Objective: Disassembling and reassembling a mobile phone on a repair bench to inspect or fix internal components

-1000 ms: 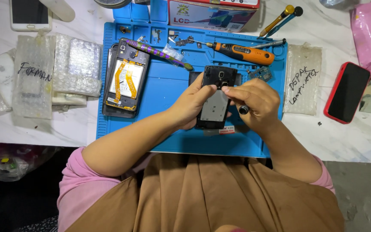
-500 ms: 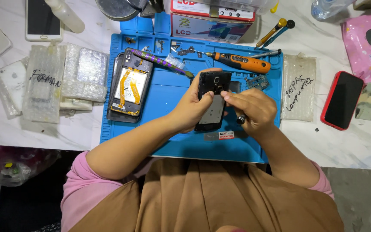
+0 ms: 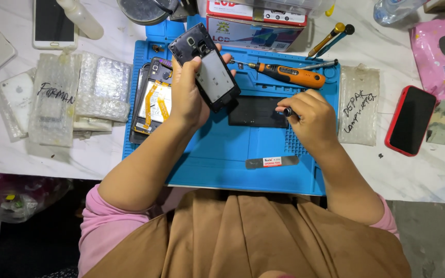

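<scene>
My left hand (image 3: 187,98) holds a dark phone frame (image 3: 204,66) lifted above the blue work mat (image 3: 217,154), its inside facing up and tilted. My right hand (image 3: 307,116) rests on the mat to the right, fingers closed around a small black-tipped tool (image 3: 287,111). Between the hands a flat black rectangular part (image 3: 257,112) lies on the mat. An opened phone with yellow flex cables (image 3: 155,100) lies at the mat's left edge, partly hidden under my left wrist.
An orange electric screwdriver (image 3: 292,75) lies at the mat's top. A metal opening tool (image 3: 272,162) sits near the front. Bubble-wrap packets (image 3: 63,100) are at left, one more (image 3: 359,105) at right. A red-cased phone (image 3: 412,121) and pink packet (image 3: 444,49) lie far right.
My left hand lifted the phone frame up and to the left, off the mat. The black flat part now lies uncovered on the mat. My right hand drew back to the right.
</scene>
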